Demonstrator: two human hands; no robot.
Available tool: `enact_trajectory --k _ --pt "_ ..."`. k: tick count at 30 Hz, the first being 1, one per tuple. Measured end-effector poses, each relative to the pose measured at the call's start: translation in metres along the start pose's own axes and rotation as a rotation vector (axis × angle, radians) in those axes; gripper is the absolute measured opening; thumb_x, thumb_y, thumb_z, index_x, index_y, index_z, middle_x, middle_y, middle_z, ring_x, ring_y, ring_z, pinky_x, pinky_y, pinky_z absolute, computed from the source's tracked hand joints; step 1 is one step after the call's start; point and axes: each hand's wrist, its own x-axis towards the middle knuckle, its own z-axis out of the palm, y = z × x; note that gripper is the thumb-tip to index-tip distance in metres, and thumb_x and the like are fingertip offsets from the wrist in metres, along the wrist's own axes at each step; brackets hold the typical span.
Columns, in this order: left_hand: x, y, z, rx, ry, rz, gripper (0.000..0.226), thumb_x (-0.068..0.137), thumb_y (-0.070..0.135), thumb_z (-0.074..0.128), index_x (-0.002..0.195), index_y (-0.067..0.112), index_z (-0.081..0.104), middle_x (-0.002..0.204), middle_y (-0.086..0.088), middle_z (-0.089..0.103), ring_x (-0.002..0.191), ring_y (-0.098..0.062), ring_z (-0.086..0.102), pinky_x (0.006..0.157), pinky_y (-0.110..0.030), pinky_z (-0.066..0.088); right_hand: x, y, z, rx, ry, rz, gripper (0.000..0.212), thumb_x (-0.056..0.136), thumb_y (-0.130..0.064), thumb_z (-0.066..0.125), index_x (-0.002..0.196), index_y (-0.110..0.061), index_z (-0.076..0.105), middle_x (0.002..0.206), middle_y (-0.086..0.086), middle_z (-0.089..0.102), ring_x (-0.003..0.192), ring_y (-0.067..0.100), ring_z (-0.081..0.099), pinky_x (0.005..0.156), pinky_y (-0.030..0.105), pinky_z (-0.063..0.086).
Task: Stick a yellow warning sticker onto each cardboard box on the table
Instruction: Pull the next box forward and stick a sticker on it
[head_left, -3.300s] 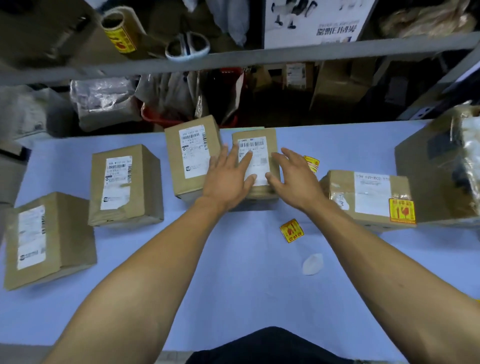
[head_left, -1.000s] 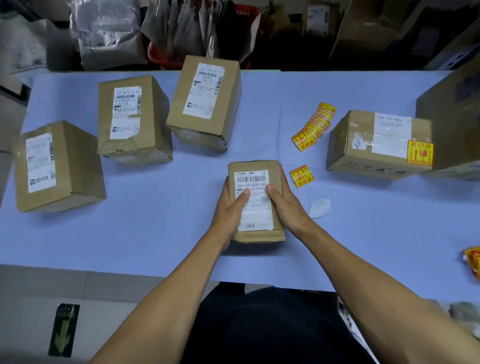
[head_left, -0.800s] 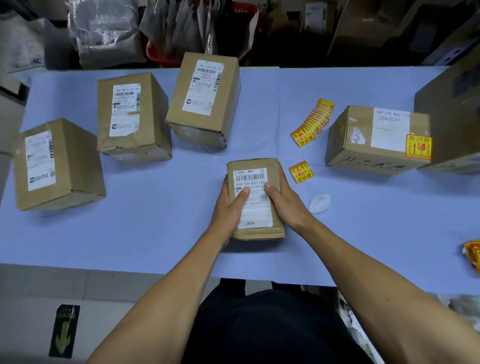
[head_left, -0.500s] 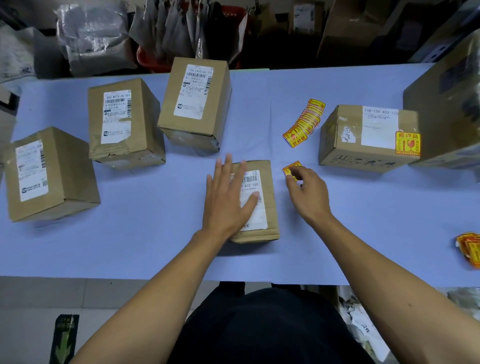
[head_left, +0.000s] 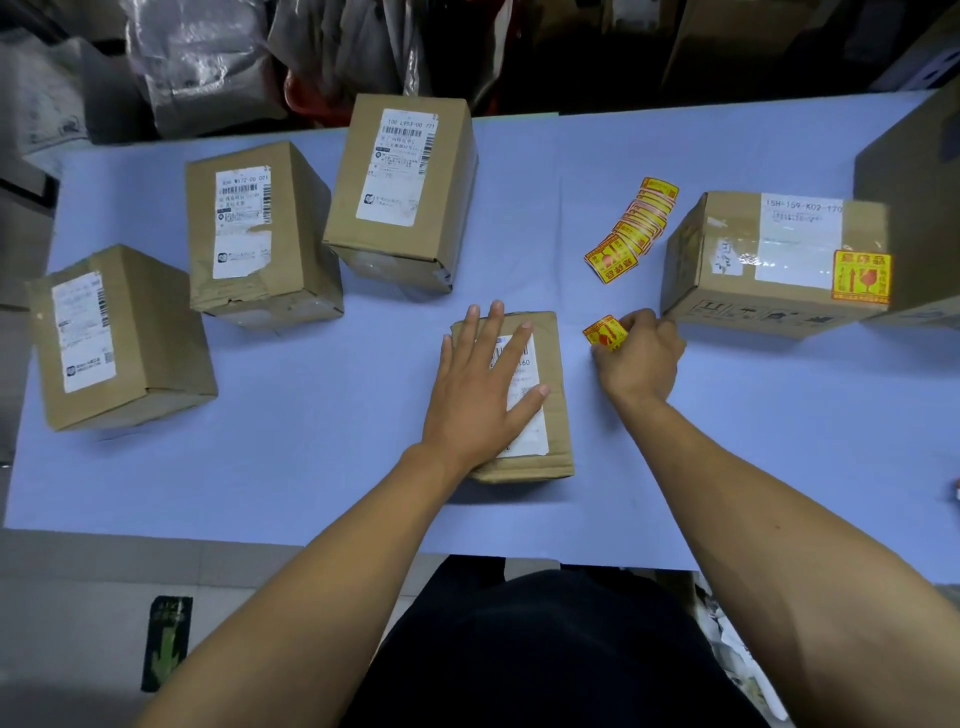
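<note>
A parcel-packing stockroom — labelled cardboard boxes (head_left: 260, 234) on a desk (head_left: 311, 467), bagged goods (head_left: 197, 57) heaped behind.

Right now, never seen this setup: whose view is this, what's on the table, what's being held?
No robot here: a head-worn camera looks down at a person's own hands. The left hand lies flat on the small box near the table's front edge. The right hand pinches a loose yellow sticker. A fanned strip of stickers lies behind it. The box at right already carries a sticker; three boxes at left show only white labels.
</note>
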Motion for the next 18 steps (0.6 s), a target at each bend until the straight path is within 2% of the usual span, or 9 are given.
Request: enact_trajectory --k 3,6,9,11,13,15,16,18 --pt "-0.001 0.003 -0.006 -0.045 -0.016 -0.012 0.072 0.093 0.061 0.037 0.156 0.026 0.027 0.167 -0.002 0.005 0.154 -0.025 -0.004 0.120 -0.049 0.001 -0.006 -0.002 -0.007 0.182 -0.039 0.023 0.023 0.089 -0.011 0.065 0.112 -0.008 0.061 0.110 0.013 0.066 0.107 0.033 0.057 0.077 0.035 0.044" --pt "0.001 0.008 -0.016 -0.051 -0.059 -0.048 0.068 0.096 0.053 0.050 0.155 0.025 0.030 0.167 -0.003 0.007 0.154 -0.026 -0.002 0.121 -0.049 0.000 -0.025 -0.005 -0.026 0.460 -0.098 0.033 0.007 0.088 -0.012 0.068 0.091 -0.017 0.065 0.082 0.000 0.065 0.077 0.020 0.060 0.072 0.035 0.047" --pt "0.001 0.021 -0.035 -0.225 0.006 -0.128 0.053 0.097 0.041 0.057 0.145 0.021 0.047 0.162 -0.005 0.026 0.151 -0.024 0.018 0.121 -0.040 0.012 -0.055 -0.012 -0.055 0.719 -0.217 0.021 0.018 0.090 -0.005 0.068 0.083 -0.021 0.062 0.079 0.001 0.064 0.072 0.016 0.058 0.070 0.029 0.052" --pt "-0.003 0.036 -0.053 -0.457 0.116 -0.206 0.042 0.096 0.034 0.061 0.134 0.018 0.058 0.146 -0.001 0.050 0.136 -0.014 0.043 0.112 -0.028 0.031 -0.075 -0.017 -0.072 0.843 -0.362 -0.015 0.017 0.090 -0.001 0.067 0.087 -0.017 0.064 0.078 0.001 0.067 0.069 0.012 0.061 0.066 0.022 0.056" --pt "-0.007 0.052 -0.070 -0.784 0.083 -0.304 0.027 0.095 0.027 0.065 0.119 0.016 0.068 0.115 0.005 0.068 0.107 -0.006 0.062 0.093 -0.022 0.049 -0.091 -0.021 -0.085 0.916 -0.513 -0.040 0.015 0.090 0.002 0.066 0.091 -0.013 0.066 0.077 0.001 0.067 0.068 0.009 0.063 0.066 0.021 0.058" --pt "-0.013 0.063 -0.079 -1.178 -0.065 -0.416 0.010 0.095 0.015 0.064 0.101 0.011 0.070 0.089 0.002 0.072 0.079 -0.007 0.067 0.071 -0.019 0.054 -0.101 -0.027 -0.090 0.900 -0.614 -0.076 0.013 0.089 0.004 0.067 0.092 -0.009 0.067 0.079 0.006 0.067 0.071 0.011 0.064 0.068 0.023 0.059" --pt "-0.016 0.066 -0.082 -1.281 -0.096 -0.438 0.005 0.094 0.009 0.064 0.094 0.010 0.069 0.080 0.000 0.072 0.069 -0.008 0.067 0.065 -0.019 0.054 -0.105 -0.030 -0.091 0.872 -0.628 -0.098 0.012 0.089 0.004 0.067 0.092 -0.007 0.067 0.081 0.009 0.067 0.072 0.013 0.065 0.067 0.024 0.060" --pt "-0.021 0.065 -0.085 -1.317 -0.072 -0.449 0.011 0.094 0.004 0.062 0.085 0.009 0.065 0.067 0.001 0.070 0.058 -0.008 0.065 0.057 -0.019 0.054 -0.110 -0.036 -0.093 0.842 -0.601 -0.117 0.010 0.089 0.003 0.068 0.090 -0.006 0.066 0.080 0.012 0.066 0.068 0.014 0.064 0.065 0.024 0.059"
